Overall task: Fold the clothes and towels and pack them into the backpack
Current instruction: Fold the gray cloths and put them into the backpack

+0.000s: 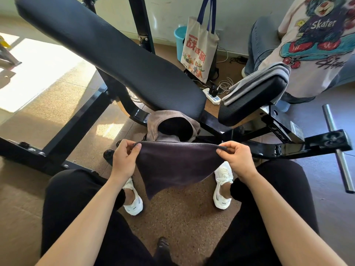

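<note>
Both hands raised between my knees. My left hand (124,160) pinches the left top corner of the dark purple cloth towel (176,166), and my right hand (237,160) pinches the right corner, fingers curled over the hem. The towel hangs spread, its lower point drooping toward the floor. Just beyond it the taupe soft backpack (153,123) sits open under the long black padded bench (107,54) — a folded grey garment (259,77) lies on the small black seat pad (253,100), far right
</note>
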`<state>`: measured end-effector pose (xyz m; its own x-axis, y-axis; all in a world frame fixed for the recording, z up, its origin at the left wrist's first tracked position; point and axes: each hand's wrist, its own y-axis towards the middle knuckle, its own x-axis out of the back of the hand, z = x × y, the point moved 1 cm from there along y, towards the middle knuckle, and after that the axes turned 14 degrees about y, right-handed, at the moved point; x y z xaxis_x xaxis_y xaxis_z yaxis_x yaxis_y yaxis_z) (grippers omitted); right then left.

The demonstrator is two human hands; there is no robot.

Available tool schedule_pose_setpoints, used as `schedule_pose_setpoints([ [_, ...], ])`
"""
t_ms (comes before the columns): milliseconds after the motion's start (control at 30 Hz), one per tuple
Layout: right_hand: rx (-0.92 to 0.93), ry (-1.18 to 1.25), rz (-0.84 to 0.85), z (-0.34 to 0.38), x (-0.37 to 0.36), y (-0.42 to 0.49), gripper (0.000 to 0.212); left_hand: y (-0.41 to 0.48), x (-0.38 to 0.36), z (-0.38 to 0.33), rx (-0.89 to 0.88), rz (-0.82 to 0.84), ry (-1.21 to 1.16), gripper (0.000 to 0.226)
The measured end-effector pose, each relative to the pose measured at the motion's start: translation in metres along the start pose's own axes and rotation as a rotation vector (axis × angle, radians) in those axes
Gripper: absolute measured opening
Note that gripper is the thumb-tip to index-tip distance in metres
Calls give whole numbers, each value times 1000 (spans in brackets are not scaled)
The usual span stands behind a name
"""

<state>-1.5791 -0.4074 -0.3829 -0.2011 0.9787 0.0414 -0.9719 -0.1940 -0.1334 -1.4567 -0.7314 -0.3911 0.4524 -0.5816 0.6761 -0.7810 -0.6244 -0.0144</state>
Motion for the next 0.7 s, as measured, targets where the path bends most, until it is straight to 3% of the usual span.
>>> schedule_pose_setpoints([
  [100,-16,62,-43,-1,-3,0,9,-2,-2,-4,60,-37,19,14],
  [333,53,158,-132,-1,-23,-7,25,-7,-11,-12,110,-68,-70,12],
  [500,144,108,-16,8,-45,-22,16,-18,-16,-17,16,130,-227,29],
  [700,132,104,125,8,-73,-35,17,-45,-36,-38,-65,357,-316,15],
])
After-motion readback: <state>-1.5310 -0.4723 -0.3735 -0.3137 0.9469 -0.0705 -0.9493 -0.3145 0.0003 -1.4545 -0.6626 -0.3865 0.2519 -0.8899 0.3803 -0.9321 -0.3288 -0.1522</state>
